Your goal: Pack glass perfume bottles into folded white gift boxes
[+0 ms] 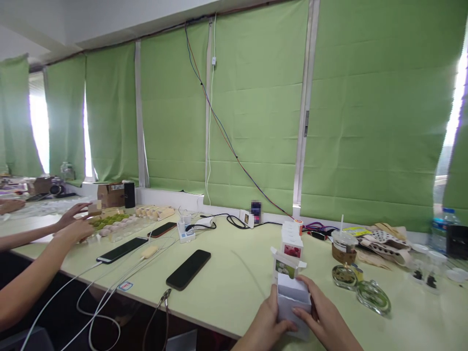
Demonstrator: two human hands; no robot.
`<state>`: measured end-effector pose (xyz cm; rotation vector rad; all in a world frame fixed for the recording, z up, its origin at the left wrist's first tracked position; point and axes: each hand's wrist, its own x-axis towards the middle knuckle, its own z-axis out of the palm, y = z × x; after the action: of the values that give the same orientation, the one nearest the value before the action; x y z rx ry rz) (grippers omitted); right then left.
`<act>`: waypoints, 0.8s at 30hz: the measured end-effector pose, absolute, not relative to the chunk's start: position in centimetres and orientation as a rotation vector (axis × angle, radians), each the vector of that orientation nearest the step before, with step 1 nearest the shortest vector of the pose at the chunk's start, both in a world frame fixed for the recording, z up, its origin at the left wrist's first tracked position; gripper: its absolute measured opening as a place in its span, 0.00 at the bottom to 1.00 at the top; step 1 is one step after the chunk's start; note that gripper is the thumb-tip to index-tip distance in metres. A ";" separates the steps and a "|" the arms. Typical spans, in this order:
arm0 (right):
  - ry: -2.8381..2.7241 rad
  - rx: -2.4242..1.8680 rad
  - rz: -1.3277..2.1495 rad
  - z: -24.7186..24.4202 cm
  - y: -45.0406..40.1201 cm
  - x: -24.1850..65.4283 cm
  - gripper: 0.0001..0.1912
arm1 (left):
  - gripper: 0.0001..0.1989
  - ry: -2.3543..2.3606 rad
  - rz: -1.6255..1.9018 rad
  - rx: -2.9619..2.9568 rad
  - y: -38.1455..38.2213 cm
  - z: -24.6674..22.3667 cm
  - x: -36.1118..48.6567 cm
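Near the table's front edge, my left hand (267,319) and my right hand (323,312) are closed around the sides of a small white box (293,308), which looks open at the top. Right beyond it stands a white carton (286,268) with a green-and-white picture and raised flaps. Whether the two touch, I cannot tell. Farther back runs a row of white cartons (291,239), the front one with a red picture. To the right of my right hand lie two glass bottles, a greenish one (373,296) and a darker one (344,276).
Left of my hands lies a black phone (188,269); more phones, cables and a power strip (185,231) sit farther left. Another person's hands (75,226) are over a tray of green and pale pieces (115,223). A drink cup (343,243) and cloth (383,243) stand right.
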<state>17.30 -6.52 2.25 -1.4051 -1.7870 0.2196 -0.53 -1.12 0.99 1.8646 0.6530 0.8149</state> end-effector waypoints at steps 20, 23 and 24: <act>-1.940 -1.342 0.320 3.5 -6.6 18.1 0.23 | 0.20 0.821 1.522 1.632 2.4 3.3 0.1; -1.970 -1.309 0.326 4.0 -6.9 18.3 0.23 | 0.19 0.859 1.423 1.540 4.8 5.8 1.4; -1.965 -1.298 0.326 4.2 -7.1 18.4 0.23 | 0.19 0.828 1.354 1.541 5.5 6.5 1.8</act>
<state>18.40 -7.07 4.23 -1.2977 -1.9650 0.3255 1.79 5.47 6.53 1.5414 0.8282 1.3539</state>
